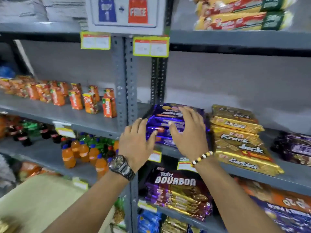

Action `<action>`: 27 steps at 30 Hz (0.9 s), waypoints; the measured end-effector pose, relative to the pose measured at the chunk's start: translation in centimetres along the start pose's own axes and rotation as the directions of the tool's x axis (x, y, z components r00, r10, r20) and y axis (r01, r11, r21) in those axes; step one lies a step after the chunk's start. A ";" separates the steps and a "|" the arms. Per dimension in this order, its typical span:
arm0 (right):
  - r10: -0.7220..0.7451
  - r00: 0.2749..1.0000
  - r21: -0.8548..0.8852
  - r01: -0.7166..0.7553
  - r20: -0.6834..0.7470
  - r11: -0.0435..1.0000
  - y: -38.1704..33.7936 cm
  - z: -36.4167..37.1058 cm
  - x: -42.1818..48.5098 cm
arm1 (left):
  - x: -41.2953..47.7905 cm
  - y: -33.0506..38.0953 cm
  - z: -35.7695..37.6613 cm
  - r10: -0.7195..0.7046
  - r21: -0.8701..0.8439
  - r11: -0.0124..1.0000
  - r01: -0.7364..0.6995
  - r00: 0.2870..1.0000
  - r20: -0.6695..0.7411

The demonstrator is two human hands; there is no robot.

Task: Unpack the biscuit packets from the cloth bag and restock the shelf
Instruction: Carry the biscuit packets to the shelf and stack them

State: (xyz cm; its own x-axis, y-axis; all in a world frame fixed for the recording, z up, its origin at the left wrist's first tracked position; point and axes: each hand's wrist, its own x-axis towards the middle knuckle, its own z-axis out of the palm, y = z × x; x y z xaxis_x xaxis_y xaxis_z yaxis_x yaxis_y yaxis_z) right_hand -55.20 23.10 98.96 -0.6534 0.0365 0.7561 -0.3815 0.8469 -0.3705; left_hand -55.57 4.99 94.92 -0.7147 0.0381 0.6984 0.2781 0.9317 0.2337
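We reach both hands to the stack of purple biscuit packets (165, 121) lying on the grey shelf (286, 175), just beside the gold Krack Jack packets (239, 140) at their three o'clock. Our left hand (136, 145), watch (121, 167) on its wrist, has its fingers spread and touches the stack's edge at nine o'clock. Our right hand (190, 132), with a beaded bracelet (201, 158), lies fingers spread over the top of the stack. At six o'clock below, Bourbon packets (176, 190) fill the next shelf. The beige cloth bag (38, 199) sits at seven o'clock.
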 end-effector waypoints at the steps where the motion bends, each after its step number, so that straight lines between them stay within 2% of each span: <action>1: -0.059 0.998 0.101 0.058 0.004 0.993 -1.3 1.1 -1.2 | -2.2 -1.6 -0.6 0.015 0.054 0.998 -0.014 1.000 -0.018; 3: -0.149 0.989 0.208 0.144 0.008 0.967 -3.1 3.0 -3.8 | -6.0 -4.4 -1.4 0.036 0.142 0.989 -0.033 0.999 -0.017; 5: -0.242 0.967 0.313 0.207 0.079 0.927 -5.5 6.6 -6.9 | -10.9 -8.5 -2.9 -0.037 0.222 0.975 0.028 0.999 0.036; 9: -0.400 0.866 0.488 0.221 0.299 0.844 -11.6 15.1 -13.7 | -21.4 -17.5 -7.3 -0.311 0.461 0.860 0.220 0.941 0.131; 11: -0.451 0.788 0.522 0.197 0.420 0.830 -14.4 19.2 -16.6 | -25.9 -21.2 -9.5 -0.474 0.545 0.773 0.325 0.867 0.155; 13: -0.507 0.671 0.522 0.205 0.541 0.828 -17.8 23.3 -19.5 | -30.4 -25.2 -11.9 -0.619 0.606 0.676 0.419 0.769 0.159; 16: -0.570 0.532 0.511 0.272 0.626 0.816 -21.6 28.6 -22.8 | -35.6 -29.8 -14.4 -0.759 0.661 0.553 0.507 0.633 0.150; 19: -0.602 0.359 0.510 0.322 0.714 0.797 -26.7 35.3 -26.0 | -40.4 -36.1 -15.7 -0.866 0.680 0.427 0.596 0.485 0.120; 21: -0.595 0.288 0.509 0.321 0.750 0.799 -29.5 39.2 -27.4 | -42.5 -40.1 -15.8 -0.899 0.663 0.383 0.643 0.424 0.107; 26: -0.566 0.180 0.500 0.308 0.805 0.809 -35.7 48.2 -29.5 | -44.8 -49.6 -14.4 -0.947 0.629 0.314 0.711 0.286 0.149; 27: -0.554 0.171 0.494 0.294 0.815 0.818 -36.8 50.0 -29.9 | -45.1 -51.4 -13.9 -0.947 0.621 0.317 0.717 0.278 0.163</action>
State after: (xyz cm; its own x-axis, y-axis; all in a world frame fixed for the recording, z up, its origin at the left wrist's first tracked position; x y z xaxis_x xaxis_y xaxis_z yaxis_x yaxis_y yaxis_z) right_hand -54.32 -35.65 63.00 -0.4332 -0.8952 -0.1049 -0.8274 0.4411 -0.3476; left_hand -28.74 -49.59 60.84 -0.5666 -0.8124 -0.1375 -0.8224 0.5473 0.1553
